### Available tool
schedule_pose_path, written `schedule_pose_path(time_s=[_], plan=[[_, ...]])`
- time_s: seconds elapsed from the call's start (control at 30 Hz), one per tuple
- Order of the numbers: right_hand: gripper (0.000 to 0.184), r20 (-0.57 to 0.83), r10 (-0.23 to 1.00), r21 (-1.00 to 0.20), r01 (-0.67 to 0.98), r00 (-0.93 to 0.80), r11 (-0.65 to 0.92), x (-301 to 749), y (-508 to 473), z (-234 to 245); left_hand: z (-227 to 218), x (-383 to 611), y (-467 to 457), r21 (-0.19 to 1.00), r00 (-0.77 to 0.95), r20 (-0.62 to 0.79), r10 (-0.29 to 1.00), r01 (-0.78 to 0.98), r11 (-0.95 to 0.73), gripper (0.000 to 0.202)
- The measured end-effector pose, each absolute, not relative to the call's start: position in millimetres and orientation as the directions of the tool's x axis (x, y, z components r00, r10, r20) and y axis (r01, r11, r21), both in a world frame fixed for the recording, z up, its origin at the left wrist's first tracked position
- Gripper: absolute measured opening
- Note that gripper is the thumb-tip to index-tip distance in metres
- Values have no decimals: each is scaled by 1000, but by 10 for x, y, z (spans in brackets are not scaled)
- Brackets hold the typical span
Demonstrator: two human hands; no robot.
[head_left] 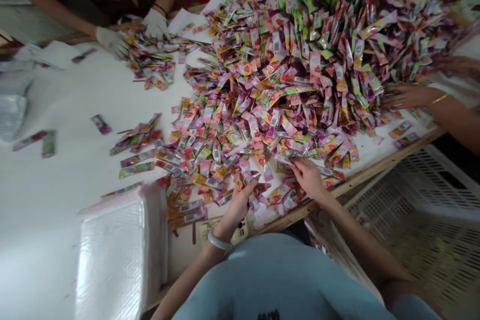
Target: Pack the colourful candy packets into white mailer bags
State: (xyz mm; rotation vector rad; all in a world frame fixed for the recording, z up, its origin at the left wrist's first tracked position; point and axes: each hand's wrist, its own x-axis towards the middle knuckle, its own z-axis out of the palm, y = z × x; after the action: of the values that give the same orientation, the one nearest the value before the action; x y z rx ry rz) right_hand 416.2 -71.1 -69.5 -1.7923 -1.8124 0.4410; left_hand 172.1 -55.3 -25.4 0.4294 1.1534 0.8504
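A huge heap of small colourful sachets (300,60) covers the white table (67,170) and thins out towards the near edge. My left hand (240,200), with a pale bangle at the wrist, has its fingers curled on a sachet among the loose ones. My right hand (309,177) lies just beside it with fingers pinched on a sachet at the edge of the pile. Both hands rest close to the table's wooden front rim.
A stack of white padded bags (112,250) lies at the near left. A white plastic crate (423,215) stands at the right beyond the table edge. Across the table a person's gloved hands (131,35) gather sachets; another person's bare hand (408,95) reaches in from the right.
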Motion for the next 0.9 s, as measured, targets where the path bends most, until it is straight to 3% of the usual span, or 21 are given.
schedule_pose_path(time_s=[0.13,0.23,0.33,0.47,0.7,0.9], plan=[[39,-39,937,-927,337,346,-164,4039,-637,-624,-257,1747,-510,737,118,-571,812,-361,571,36],[41,-216,893,-974,-29,394,-223,3990,-534,-601,-254,1746,-441,758,71,-542,837,-388,524,40],[38,-240,898,-966,-183,368,-183,4035,-450,-592,-245,1707,-403,762,38,-532,846,-414,498,41],[36,-185,914,-982,-109,361,-156,4107,-389,-628,-252,1672,-395,765,54,-530,846,-401,505,39],[46,-306,910,-934,96,280,-344,4000,-494,-804,-326,1772,-404,810,83,-462,883,-365,459,41],[46,-245,932,-936,187,266,-299,3985,-626,-778,-434,1871,-427,819,86,-457,885,-348,456,45]])
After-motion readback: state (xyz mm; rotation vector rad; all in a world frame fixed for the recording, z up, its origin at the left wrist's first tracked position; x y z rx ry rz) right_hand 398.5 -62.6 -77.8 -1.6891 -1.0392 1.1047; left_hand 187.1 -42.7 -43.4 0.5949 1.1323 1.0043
